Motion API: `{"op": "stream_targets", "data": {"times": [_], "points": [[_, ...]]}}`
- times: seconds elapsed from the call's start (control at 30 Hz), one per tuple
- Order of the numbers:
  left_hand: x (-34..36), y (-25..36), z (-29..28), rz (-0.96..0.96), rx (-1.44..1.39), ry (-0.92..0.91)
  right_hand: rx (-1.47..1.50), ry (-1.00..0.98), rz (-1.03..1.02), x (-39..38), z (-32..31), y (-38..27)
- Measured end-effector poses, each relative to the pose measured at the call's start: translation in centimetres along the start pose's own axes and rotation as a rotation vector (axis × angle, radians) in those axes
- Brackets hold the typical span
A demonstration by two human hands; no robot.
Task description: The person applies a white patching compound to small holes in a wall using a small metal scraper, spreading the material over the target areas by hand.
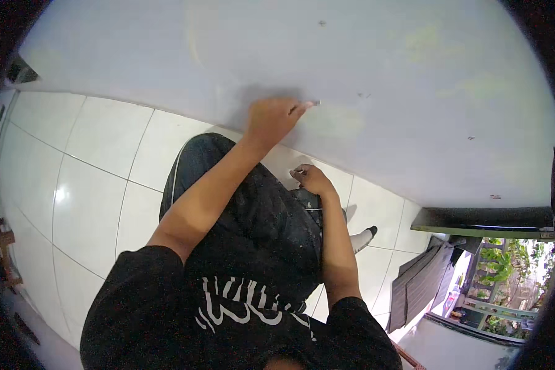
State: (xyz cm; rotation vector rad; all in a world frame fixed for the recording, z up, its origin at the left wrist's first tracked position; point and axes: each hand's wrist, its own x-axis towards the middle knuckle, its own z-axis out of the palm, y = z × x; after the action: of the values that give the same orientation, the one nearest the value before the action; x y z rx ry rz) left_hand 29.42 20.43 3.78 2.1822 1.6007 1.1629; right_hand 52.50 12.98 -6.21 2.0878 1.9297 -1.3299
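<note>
My left hand (272,119) is raised against the pale wall (240,46), its fingers mostly folded. Its outstretched fingertip meets a small dark spot (317,102) on the wall; whether this is a mark or a tiny thing in the fingers, I cannot make out. Lower and to the right, my right hand (315,180) hovers over my knee with the fingers curled in and the tips close together. Anything inside them is too small to name. Several small dark marks (364,95) dot the wall to the right of my left hand.
White floor tiles (92,166) run along the wall's foot. My bent legs in dark trousers (253,203) are close to the wall. A pale, dark-tipped thing (365,238) lies on the floor to the right. Beyond stand a doorway and a window (505,271) with plants outside.
</note>
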Motion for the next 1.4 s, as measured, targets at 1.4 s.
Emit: {"op": "stream_targets", "data": {"times": [1.4], "points": [[0.0,-1.3,0.8,-0.041,0.016,-0.077,-0.082,0.044,-0.068,0.6,0.3,0.3]]}}
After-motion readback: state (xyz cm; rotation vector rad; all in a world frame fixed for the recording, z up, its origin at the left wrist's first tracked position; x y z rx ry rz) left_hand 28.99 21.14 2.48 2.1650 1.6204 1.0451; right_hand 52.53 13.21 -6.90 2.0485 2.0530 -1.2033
